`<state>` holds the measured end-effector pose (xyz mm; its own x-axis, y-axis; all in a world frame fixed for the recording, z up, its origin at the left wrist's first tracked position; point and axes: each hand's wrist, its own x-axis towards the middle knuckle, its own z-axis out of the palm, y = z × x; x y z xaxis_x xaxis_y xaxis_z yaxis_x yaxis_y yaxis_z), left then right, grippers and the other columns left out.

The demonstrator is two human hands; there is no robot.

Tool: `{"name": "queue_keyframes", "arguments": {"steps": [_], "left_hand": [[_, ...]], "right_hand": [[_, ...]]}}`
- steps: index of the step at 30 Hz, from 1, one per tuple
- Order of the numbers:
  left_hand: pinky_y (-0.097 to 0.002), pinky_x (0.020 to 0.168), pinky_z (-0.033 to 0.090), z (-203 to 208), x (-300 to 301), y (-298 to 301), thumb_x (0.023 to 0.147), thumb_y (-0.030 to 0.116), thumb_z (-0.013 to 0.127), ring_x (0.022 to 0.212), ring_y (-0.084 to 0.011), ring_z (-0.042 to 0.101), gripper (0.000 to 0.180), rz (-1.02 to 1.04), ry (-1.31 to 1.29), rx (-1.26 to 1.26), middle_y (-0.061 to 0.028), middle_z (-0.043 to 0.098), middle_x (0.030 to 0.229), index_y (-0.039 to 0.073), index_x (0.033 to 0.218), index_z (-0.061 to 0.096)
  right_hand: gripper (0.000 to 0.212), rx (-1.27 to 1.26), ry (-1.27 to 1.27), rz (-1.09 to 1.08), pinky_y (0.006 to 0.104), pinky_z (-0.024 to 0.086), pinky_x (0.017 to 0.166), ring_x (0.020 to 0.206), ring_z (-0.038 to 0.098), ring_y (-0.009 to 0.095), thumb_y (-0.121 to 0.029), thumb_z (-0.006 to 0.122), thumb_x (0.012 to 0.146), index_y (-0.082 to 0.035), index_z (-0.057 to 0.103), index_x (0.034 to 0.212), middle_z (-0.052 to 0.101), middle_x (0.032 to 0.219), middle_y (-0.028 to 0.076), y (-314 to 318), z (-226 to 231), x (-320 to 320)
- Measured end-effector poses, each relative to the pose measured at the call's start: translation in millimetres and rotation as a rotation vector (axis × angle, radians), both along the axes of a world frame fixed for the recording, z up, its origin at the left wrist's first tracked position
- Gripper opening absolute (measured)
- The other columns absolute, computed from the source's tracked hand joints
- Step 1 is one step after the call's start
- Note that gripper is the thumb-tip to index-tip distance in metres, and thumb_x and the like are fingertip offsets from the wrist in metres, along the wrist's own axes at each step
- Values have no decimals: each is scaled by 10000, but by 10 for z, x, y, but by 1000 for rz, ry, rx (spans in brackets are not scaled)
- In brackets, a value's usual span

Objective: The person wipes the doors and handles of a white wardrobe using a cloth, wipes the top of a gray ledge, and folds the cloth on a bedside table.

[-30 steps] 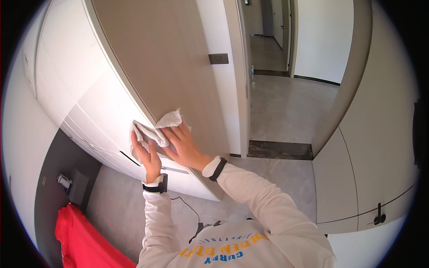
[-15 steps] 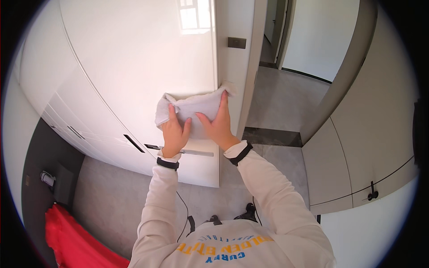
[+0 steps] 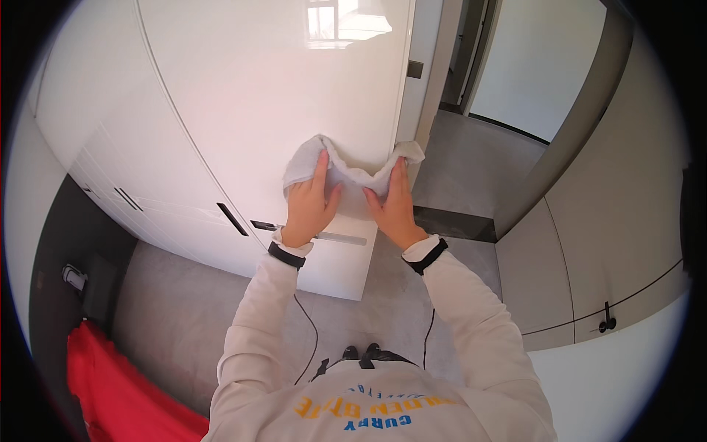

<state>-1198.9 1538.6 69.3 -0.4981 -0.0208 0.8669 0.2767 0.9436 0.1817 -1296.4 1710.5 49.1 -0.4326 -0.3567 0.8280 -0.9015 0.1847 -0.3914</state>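
Observation:
A pale grey-white cloth (image 3: 346,193) lies against the glossy white cabinet front (image 3: 272,81), close to its right vertical edge. My left hand (image 3: 308,210) holds the cloth's left part to the panel, fingers extended and thumb to the right. At the right part, my right hand (image 3: 395,210) holds the cloth by the cabinet's edge, its fingers pointing up. Between the hands the cloth's upper rim dips, and one corner sticks out beyond the right fingertips. The fingers' grip on the cloth is partly hidden. Below the hands runs a grey strip (image 3: 340,238) on the cabinet.
Dark recessed handles (image 3: 233,219) line the cabinet's lower left. A doorway with a dark threshold (image 3: 454,223) opens at right, beside a beige cabinet (image 3: 626,221) with a black handle. Red fabric (image 3: 121,387) lies lower left. A thin black cable (image 3: 313,335) hangs near my feet.
The cloth's upper rim, nearly level before, now sags between my hands. Both hands and the cabinet edge sit further right in the picture. My feet have come closer together.

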Motion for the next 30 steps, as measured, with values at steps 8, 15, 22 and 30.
{"name": "queue_keyframes", "arguments": {"steps": [8,15,22,30], "left_hand": [[-407,782,449,780,21,115,812,136,655,811,-320,595,699,51,8,-116,-135,628,820,32,1443,375],[-449,838,441,746,15,-85,807,122,653,887,-392,602,723,-12,-78,-105,-218,645,966,12,1452,344],[-417,798,449,994,-10,-556,831,134,647,812,-355,612,712,-63,31,-59,-165,652,880,31,1464,336],[-423,813,450,1053,114,-1183,859,181,639,883,-337,627,696,-75,48,-57,-149,671,903,38,1467,330]], "right_hand": [[681,37,306,-92,553,326,1050,1220,400,490,-32,668,746,48,411,1372,389,1371,271,40,405,-56],[702,130,425,-195,579,280,1058,1276,355,469,-136,686,753,32,418,1379,347,1433,243,59,702,64],[712,145,488,-367,573,252,1074,1340,288,472,-235,660,826,37,365,1415,285,1485,264,-263,1166,280],[765,169,497,-623,608,197,1082,1358,240,504,-327,645,861,26,305,1448,240,1509,280,-835,1344,472]]}}
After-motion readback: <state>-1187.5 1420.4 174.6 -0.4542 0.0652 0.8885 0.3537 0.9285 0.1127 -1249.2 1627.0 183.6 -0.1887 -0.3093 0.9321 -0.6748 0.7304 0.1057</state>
